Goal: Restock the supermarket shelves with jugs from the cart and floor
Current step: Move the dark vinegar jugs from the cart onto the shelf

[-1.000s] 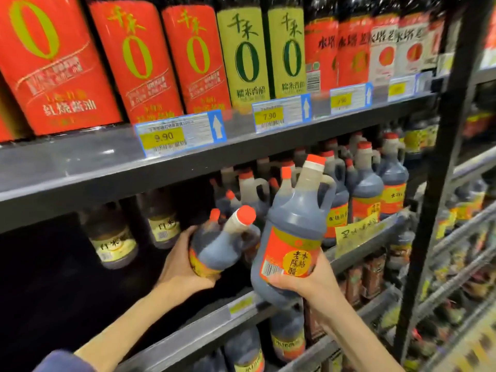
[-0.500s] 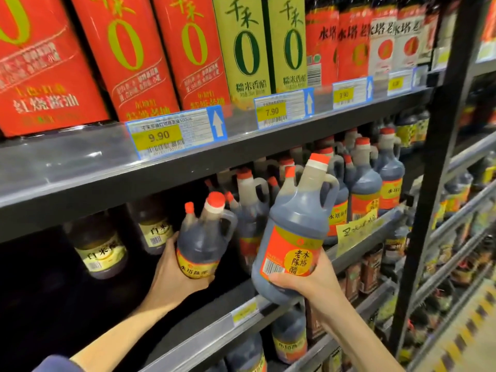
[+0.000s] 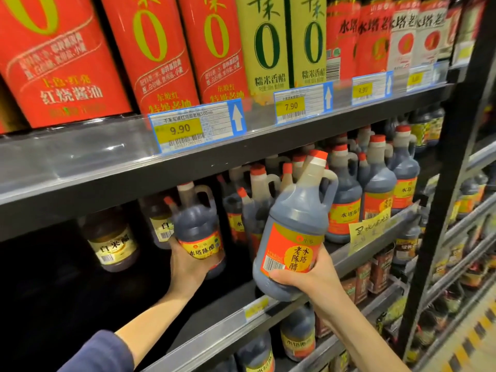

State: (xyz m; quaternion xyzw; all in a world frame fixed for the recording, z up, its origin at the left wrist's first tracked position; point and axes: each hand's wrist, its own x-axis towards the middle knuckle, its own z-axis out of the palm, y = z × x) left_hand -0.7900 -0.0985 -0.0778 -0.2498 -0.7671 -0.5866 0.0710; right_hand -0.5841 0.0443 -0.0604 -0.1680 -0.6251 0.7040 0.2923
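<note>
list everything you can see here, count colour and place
red-label bottles: several, red, top shelf
green-label bottles: two, yellow-green, top shelf middle
price tags: several, blue-edged, top shelf rail
shelved jugs: many, dark, middle shelf right
pale-label jars: two, dark, middle shelf left
handwritten note: one, yellow, middle shelf rail
yellow-label jug: one, dark, in left-hand grip
orange-label jug: one, dark, in right-hand grip
left-hand grip: one, bare, round yellow-label jug's base
right-hand grip: one, bare, under orange-label jug

Both arms reach up — left hand and right hand gripping, fingers curled.
</note>
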